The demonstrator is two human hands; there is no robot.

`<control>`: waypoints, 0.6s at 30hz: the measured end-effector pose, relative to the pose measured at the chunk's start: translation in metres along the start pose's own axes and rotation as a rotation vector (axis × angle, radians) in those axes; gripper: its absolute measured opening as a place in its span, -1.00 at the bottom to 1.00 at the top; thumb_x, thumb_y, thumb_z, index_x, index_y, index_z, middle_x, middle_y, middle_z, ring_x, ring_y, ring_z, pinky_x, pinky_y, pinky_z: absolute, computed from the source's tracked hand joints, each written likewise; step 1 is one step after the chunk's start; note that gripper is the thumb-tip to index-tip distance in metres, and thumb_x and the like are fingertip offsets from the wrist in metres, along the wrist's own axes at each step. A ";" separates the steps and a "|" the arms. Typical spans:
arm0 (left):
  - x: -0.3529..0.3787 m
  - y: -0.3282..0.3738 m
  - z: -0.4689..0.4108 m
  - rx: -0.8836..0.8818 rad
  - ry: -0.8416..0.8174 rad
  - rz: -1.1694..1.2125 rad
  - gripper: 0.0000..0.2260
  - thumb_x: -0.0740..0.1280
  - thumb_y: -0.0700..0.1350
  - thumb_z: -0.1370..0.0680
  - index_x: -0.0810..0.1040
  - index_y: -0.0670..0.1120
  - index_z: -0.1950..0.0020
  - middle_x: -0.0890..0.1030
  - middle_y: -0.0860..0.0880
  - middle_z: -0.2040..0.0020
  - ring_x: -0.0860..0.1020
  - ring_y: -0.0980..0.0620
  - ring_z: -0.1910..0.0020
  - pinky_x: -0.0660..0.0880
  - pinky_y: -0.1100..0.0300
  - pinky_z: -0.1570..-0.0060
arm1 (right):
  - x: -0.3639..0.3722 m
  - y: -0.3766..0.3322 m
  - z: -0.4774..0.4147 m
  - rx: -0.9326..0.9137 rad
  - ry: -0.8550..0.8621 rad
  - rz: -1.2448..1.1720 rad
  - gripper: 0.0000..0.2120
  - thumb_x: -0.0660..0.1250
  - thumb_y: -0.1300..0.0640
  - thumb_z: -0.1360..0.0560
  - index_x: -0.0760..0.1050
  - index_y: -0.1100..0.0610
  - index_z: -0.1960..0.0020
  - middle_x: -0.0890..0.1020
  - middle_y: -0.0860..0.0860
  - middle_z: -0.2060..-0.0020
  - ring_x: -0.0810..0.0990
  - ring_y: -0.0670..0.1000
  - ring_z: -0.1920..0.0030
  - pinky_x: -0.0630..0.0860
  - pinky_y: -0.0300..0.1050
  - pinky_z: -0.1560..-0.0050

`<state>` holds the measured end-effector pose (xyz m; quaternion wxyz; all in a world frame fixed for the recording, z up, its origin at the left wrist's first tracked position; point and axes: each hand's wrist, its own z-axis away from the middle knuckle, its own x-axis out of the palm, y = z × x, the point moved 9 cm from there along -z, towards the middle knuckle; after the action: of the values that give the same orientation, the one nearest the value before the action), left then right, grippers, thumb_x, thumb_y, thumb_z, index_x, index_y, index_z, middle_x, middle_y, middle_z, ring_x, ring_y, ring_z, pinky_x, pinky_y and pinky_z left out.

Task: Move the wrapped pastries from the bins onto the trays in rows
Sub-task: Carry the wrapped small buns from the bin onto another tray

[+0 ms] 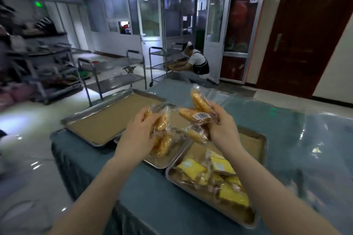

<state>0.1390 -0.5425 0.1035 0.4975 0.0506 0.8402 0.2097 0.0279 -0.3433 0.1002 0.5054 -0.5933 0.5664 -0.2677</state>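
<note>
My left hand [138, 129] is raised over the table, shut on several golden wrapped pastries [162, 131] that hang from it. My right hand [222, 126] grips a fanned bunch of wrapped pastries [198, 112] with barcode labels. Both hands hover above a small steel bin [162, 164]. Below my right forearm sits a second steel bin [170, 174] filled with yellow-packaged pastries [193, 170]. A large steel tray [80, 118] lined with brown paper lies at the left with nothing on it. Behind the bins another lined tray [254, 145] is partly hidden.
The table has a teal cloth [107, 168] under clear plastic, its edge at the left. Steel carts [114, 74] stand on the shiny floor beyond. A person [196, 63] crouches by a cart near the glass door. Racks line the left wall.
</note>
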 end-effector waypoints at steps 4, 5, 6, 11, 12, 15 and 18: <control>-0.028 -0.097 0.022 -0.120 -0.002 -0.006 -0.62 0.38 -0.06 -0.49 0.43 0.08 -0.29 0.22 0.09 -0.47 0.32 -0.04 -0.34 0.38 -0.08 -0.26 | 0.100 0.003 0.005 0.072 -0.100 -0.096 -0.59 0.21 0.28 -0.57 0.51 -0.17 -0.23 0.68 -0.13 0.11 0.63 -0.18 0.18 0.53 -0.24 0.25; -0.035 -0.118 0.027 -0.139 0.008 -0.005 -0.63 0.38 -0.06 -0.49 0.44 0.06 -0.28 0.21 0.09 -0.47 0.31 -0.04 -0.34 0.36 -0.06 -0.27 | 0.121 0.005 0.005 0.092 -0.114 -0.102 -0.59 0.22 0.27 -0.57 0.49 -0.19 -0.23 0.67 -0.15 0.15 0.61 -0.22 0.27 0.48 -0.29 0.35; -0.042 -0.138 0.030 -0.160 0.026 -0.006 -0.64 0.38 -0.07 -0.49 0.45 0.03 -0.27 0.22 0.09 -0.47 0.31 -0.04 -0.34 0.36 -0.04 -0.27 | 0.140 0.007 0.004 0.109 -0.125 -0.102 -0.57 0.22 0.27 -0.57 0.48 -0.21 -0.24 0.67 -0.17 0.16 0.60 -0.24 0.30 0.46 -0.32 0.38; -0.061 -0.235 0.042 -0.285 0.075 -0.010 -0.61 0.40 -0.15 -0.48 0.44 0.06 -0.27 0.25 0.09 -0.45 0.36 -0.04 -0.31 0.39 -0.01 -0.24 | 0.232 0.028 -0.008 0.180 -0.161 -0.130 -0.49 0.22 0.28 -0.56 0.50 -0.41 -0.04 0.67 -0.24 0.16 0.64 -0.14 0.14 0.58 -0.16 0.13; -0.061 -0.254 0.043 -0.311 0.073 -0.006 -0.62 0.40 -0.14 -0.47 0.45 0.07 -0.26 0.27 0.08 -0.43 0.37 -0.03 -0.30 0.39 0.00 -0.24 | 0.251 0.034 -0.011 0.198 -0.168 -0.139 -0.46 0.22 0.26 -0.56 0.50 -0.47 0.03 0.68 -0.21 0.14 0.65 -0.12 0.14 0.58 -0.13 0.13; -0.059 -0.307 0.040 -0.378 0.058 -0.025 -0.64 0.40 -0.09 -0.47 0.45 0.07 -0.24 0.29 0.07 -0.41 0.38 -0.01 -0.28 0.38 0.11 -0.18 | 0.302 0.055 -0.030 0.238 -0.167 -0.158 -0.45 0.22 0.26 -0.57 0.50 -0.48 0.07 0.69 -0.15 0.12 0.62 -0.18 0.27 0.48 -0.26 0.32; -0.057 -0.365 0.023 -0.451 0.042 -0.052 -0.63 0.40 -0.06 -0.47 0.44 0.07 -0.26 0.29 0.05 -0.41 0.35 -0.02 -0.28 0.37 0.06 -0.18 | 0.355 0.092 -0.062 0.299 -0.138 -0.164 -0.52 0.20 0.26 -0.57 0.51 -0.35 -0.16 0.68 -0.07 0.01 0.57 -0.13 0.18 0.47 -0.20 0.21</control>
<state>0.2329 -0.8836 -0.0065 0.4840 -0.0880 0.7832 0.3803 0.0120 -0.6825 -0.0515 0.6021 -0.5726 0.4343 -0.3479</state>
